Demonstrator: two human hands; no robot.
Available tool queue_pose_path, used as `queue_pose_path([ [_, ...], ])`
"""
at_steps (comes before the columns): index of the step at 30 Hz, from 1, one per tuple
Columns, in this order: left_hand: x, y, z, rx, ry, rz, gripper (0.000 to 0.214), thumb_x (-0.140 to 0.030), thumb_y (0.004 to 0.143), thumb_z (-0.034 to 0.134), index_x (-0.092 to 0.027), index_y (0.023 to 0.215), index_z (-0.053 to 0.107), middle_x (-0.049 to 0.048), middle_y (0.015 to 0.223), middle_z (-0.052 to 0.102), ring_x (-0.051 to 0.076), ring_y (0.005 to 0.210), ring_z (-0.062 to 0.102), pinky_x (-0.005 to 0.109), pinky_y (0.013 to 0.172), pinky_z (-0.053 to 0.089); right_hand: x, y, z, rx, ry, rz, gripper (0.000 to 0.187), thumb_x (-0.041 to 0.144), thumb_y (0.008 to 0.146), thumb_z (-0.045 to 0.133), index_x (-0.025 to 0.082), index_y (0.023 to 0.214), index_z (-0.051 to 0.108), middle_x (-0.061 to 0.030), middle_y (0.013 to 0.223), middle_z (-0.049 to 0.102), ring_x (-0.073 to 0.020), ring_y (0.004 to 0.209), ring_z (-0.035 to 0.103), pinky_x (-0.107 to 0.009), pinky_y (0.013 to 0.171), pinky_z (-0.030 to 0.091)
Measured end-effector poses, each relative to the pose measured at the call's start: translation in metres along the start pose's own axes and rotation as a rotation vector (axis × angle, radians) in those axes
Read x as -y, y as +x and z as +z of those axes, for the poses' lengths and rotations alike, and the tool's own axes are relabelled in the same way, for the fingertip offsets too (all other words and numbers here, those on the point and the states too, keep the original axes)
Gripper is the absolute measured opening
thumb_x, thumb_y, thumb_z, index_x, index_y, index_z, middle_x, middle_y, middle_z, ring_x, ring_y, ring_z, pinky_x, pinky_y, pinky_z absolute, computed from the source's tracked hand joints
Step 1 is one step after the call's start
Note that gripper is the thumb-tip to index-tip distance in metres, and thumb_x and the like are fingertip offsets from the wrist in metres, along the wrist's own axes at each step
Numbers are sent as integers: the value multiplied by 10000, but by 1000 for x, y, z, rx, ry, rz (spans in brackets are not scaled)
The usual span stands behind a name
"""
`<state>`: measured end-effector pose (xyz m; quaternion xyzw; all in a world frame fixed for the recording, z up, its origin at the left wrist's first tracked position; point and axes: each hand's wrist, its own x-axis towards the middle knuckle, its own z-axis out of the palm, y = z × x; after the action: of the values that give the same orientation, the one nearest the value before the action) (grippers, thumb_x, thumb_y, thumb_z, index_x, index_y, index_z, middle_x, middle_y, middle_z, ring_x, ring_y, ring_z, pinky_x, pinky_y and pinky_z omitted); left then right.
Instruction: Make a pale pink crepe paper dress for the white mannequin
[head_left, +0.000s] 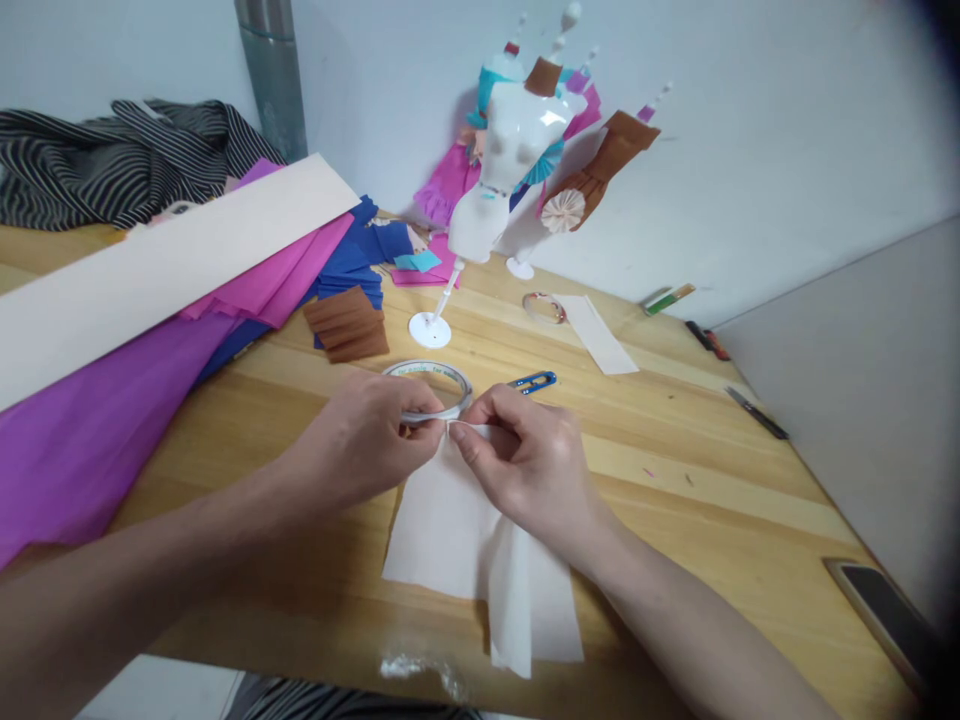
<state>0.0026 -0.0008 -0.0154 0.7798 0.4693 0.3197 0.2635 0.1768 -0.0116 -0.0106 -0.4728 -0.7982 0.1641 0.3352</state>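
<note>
A white piece of crepe paper [442,535] hangs from my fingers over the wooden table, with a fold running down its right part. My left hand [375,425] pinches its top edge at the left. Close beside it, my right hand [529,450] pinches the same edge between thumb and forefinger, and the paper is gathered where the fingertips nearly meet. A roll of tape [431,368] is just behind my fingertips; whether my left hand touches it I cannot tell. Blue thread snips [534,382] lie behind my right hand, partly hidden.
White mini mannequin [514,140] and others in paper clothes stand at the back. Pink, blue and purple paper [150,400] and a long white strip [180,260] cover the left side. Brown paper [346,325], another tape roll [545,308], a craft knife [757,413] and a phone [877,610] lie around.
</note>
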Motion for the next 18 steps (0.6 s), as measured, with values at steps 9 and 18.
queue_pose_path([
  [9,3,0,1,-4,-5,111,225,-119,763,518,-157,545,562,-55,472,419,71,469,341,237,473,244,-1,0,1,-15,-29,-14,157,150,761,579,195,651,477,86,466,367,-71,417,354,-202,445,299],
  [18,1,-4,3,-46,-20,159,145,-110,745,549,-134,630,634,-51,507,495,55,465,388,206,478,294,-1,-3,3,-43,-35,-17,175,154,757,596,188,635,475,76,475,402,-60,402,327,-193,416,278],
])
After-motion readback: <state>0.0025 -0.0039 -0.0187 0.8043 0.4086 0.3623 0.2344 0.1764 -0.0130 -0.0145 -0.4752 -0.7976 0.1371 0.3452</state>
